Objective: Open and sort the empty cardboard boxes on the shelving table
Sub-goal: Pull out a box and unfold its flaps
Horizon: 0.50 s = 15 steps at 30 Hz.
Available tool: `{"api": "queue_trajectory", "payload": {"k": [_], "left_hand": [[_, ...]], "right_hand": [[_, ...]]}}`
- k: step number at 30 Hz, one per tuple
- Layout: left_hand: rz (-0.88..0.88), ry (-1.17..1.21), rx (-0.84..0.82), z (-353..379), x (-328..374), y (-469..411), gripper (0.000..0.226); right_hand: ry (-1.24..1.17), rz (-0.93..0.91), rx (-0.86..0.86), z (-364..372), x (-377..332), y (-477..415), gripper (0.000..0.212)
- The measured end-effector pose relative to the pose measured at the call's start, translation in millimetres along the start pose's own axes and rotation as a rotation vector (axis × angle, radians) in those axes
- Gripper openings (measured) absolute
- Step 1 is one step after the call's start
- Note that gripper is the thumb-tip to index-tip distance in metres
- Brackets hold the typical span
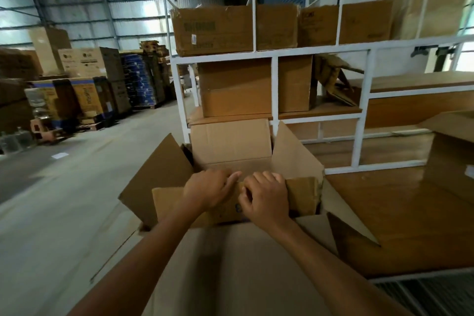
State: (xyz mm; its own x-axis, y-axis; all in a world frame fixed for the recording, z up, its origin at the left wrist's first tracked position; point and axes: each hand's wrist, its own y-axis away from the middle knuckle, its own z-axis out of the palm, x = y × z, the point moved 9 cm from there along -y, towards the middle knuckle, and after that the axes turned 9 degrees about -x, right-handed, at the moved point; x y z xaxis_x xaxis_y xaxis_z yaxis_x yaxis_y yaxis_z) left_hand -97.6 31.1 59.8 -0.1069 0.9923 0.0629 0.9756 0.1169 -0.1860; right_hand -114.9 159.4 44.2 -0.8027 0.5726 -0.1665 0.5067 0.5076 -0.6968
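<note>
A brown cardboard box (230, 141) stands in front of me at the left end of the wooden shelving table (410, 202), its far, left and right flaps spread open. Both my hands are on the near flap (302, 195), which is folded at the box's mouth. My left hand (207, 190) lies over the flap's upper edge with fingers bent over it. My right hand (266, 195) grips the same edge just to the right, fingers curled around the cardboard. The box's inside is mostly hidden behind the flap and my hands.
A white metal shelf frame (274, 84) behind the box holds several closed cardboard boxes (215, 31) on two levels. Another open box (451, 136) sits at the table's right. To the left lie concrete floor (64, 187) and stacked pallets of goods (89, 84).
</note>
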Motion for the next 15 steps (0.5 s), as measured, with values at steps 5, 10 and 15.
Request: {"api": "queue_trajectory", "payload": {"k": [5, 10, 15], "left_hand": [[0.004, -0.030, 0.105, 7, 6, 24, 0.075], [0.044, -0.038, 0.198, 3, 15, 40, 0.085], [0.141, 0.059, 0.256, 0, 27, 57, 0.064]], "right_hand": [[0.041, 0.021, 0.001, -13, -10, 25, 0.010], [0.061, 0.079, -0.053, -18, -10, 41, 0.016], [0.051, 0.073, -0.238, -23, -15, 46, 0.028]]}}
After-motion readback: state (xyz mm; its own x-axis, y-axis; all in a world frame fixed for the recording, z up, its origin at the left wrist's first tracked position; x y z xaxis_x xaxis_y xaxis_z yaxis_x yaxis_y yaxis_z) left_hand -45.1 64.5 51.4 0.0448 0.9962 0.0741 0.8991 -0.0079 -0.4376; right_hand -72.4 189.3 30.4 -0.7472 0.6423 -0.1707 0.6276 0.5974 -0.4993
